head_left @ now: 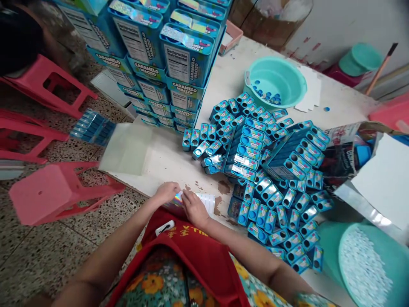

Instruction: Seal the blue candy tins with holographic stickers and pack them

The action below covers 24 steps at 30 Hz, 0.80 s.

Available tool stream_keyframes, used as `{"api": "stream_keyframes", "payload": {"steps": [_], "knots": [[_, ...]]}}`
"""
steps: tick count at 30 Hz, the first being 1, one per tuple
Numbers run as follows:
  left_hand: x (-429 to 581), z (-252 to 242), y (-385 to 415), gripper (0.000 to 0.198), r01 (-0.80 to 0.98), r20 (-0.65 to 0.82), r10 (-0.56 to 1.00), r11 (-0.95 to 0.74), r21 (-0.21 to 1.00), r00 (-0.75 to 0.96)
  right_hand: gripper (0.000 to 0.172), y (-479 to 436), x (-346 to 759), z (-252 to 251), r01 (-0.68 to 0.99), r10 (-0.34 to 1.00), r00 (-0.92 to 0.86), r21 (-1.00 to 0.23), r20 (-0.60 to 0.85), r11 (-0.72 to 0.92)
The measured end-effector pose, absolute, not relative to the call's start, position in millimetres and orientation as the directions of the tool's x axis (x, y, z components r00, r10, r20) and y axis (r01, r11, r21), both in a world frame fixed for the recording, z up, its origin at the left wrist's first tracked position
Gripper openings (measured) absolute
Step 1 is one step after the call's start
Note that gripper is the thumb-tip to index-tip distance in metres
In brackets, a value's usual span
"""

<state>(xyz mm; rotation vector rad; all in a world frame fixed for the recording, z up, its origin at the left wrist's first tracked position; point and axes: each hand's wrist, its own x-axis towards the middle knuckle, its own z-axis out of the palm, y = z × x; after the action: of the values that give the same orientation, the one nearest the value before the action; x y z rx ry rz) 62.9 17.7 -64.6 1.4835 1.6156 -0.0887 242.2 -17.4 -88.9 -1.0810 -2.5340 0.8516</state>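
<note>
Left hand [168,192] pinches the sheet [208,202] at ten o'clock; right hand [194,209], grip unclear, lies across, probably steadying it.

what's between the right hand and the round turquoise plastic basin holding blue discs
In the head view: stained white tabletop just beyond the right hand, then small blue rectangular boxes crowded right up to the basin.

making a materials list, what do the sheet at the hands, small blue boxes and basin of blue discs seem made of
Sheet: probably foil-like film or paper; part flashes rainbow colours. Boxes: likely glossy printed tin, judging by bright highlights, though plastic is possible. Basin: apparently plastic with a soft sheen, from its even teal colour and rounded rim.
</note>
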Motion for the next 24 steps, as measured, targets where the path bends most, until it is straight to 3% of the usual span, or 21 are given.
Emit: {"api": "stream_keyframes", "payload": {"steps": [6,8,10,13,16,20,24], "knots": [[60,-63,17,0.028,0.784,-0.593,0.793,0.277,0.556,0.14,0.009,-4,252,-49,0.602,0.733,-0.678,-0.615,-0.056,0.509],[62,-47,15,0.031,0.661,-0.497,0.852,0.279,0.697,0.165,0.009,5,256,-23,0.615,0.802,-0.592,-0.691,-0.085,0.38],[67,-25,15,0.038,0.428,-0.407,0.874,0.272,0.862,0.265,0.01,16,264,4,0.577,0.865,-0.488,-0.787,-0.118,0.218],[85,11,27,0.036,0.283,-0.426,0.801,0.33,0.9,0.42,0.013,34,281,39,0.512,0.918,-0.369,-0.856,-0.144,0.071],[109,39,61,0.033,0.35,-0.444,0.792,0.309,0.884,0.42,0.012,57,301,60,0.581,0.984,-0.176,-0.808,-0.013,0.094],[141,61,129,0.029,0.266,-0.303,0.823,0.192,0.945,0.481,0.012,100,325,67,0.694,0.966,0.067,-0.708,0.249,0.134],[165,62,184,0.021,0.138,-0.276,0.82,0.239,0.961,0.501,0.016,145,343,60,0.698,0.957,0.183,-0.715,0.227,0.036]]}}
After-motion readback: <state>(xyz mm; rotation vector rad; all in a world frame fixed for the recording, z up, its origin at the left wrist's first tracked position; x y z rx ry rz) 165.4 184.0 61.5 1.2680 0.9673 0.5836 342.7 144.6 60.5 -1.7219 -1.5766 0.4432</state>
